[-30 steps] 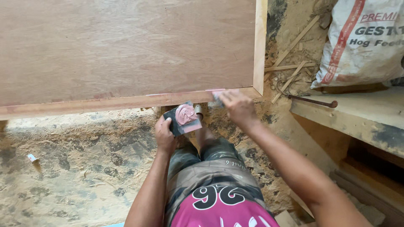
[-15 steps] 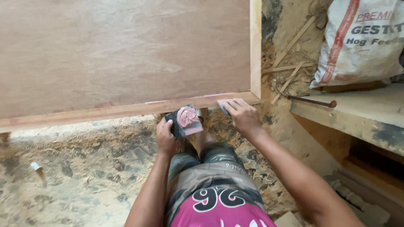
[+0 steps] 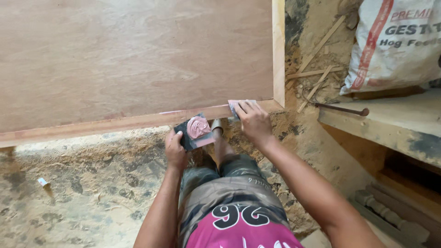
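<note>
far right, a white sack (image 3: pixel 398 46) with a red stripe and dark print leans upright above a pale ledge (image 3: pixel 390 120). my right hand (image 3: pixel 251 120) presses a small flat scraper (image 3: pixel 235 107) under closed fingers against the plywood panel (image 3: pixel 133 59), on its near trim strip, whose long axis runs left to right. my left hand (image 3: pixel 175 149) is clamped on a dark pad (image 3: pixel 195 131) carrying pink putty (image 3: pixel 199 126), just near of that strip. sawdust floor (image 3: pixel 78 183) lies open to the left

The person wore a pink shirt (image 3: pixel 243 236) with large black-and-white printed shapes, and camouflage shorts (image 3: pixel 225 183) in grey and green. Both arms were bare, without sleeves.
</note>
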